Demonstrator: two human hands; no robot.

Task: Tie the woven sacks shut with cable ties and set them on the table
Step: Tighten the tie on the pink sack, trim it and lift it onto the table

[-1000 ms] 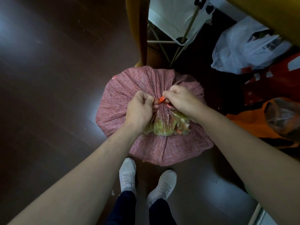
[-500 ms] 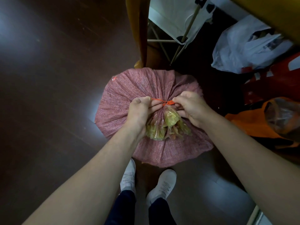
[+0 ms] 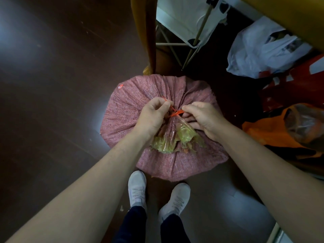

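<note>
A full pink woven sack point(image 3: 133, 102) stands on the dark floor in front of my feet, its mouth gathered into a neck. A yellowish clear liner point(image 3: 177, 139) sticks out of the neck toward me. An orange cable tie point(image 3: 176, 113) loops round the neck. My left hand point(image 3: 152, 116) pinches the thin tail of the tie between thumb and fingers at the left. My right hand point(image 3: 201, 118) pinches the tie's other end at the right of the neck.
A yellow table leg point(image 3: 145, 32) rises just behind the sack, with the table's edge point(image 3: 289, 16) at top right. A white folding frame point(image 3: 191, 23) stands behind it. White plastic bags point(image 3: 259, 50) and an orange bag point(image 3: 273, 130) lie at the right. My white shoes point(image 3: 137, 188) are below the sack.
My hands have moved apart, the left one drawing the tie's tail out to the upper left. The tie sits tighter round the neck and the liner has spread lower.
</note>
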